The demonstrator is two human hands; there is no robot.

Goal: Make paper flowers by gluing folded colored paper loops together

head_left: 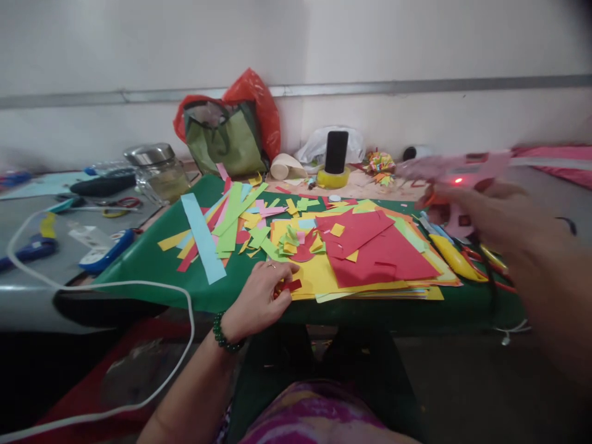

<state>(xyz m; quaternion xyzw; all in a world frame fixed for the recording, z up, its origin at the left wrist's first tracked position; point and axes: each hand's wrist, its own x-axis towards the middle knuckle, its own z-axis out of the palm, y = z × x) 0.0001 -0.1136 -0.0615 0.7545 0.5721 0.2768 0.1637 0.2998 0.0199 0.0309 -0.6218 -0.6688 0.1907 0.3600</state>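
Note:
My left hand [259,293], with a green bead bracelet on its wrist, is closed near the front edge of the paper stack. Its fingers pinch a small red paper piece [293,285], partly hidden by them. Beside it lies a red paper circle [304,248] with folded green and yellow bits on it. My right hand [499,213], blurred, is wrapped round a pink glue gun [483,166] whose red light is on. The gun is raised at the right, nozzle pointing left. Red sheets [383,256] top the stack of coloured paper.
Loose paper strips [203,237] cover the left of the green mat [139,268]. Yellow-handled cutters [456,259] lie at the right. Behind stand a glass jar [161,176], a green bag [226,142] and a phone [336,151] by yellow tape [333,179]. A white cable [139,283] crosses the left.

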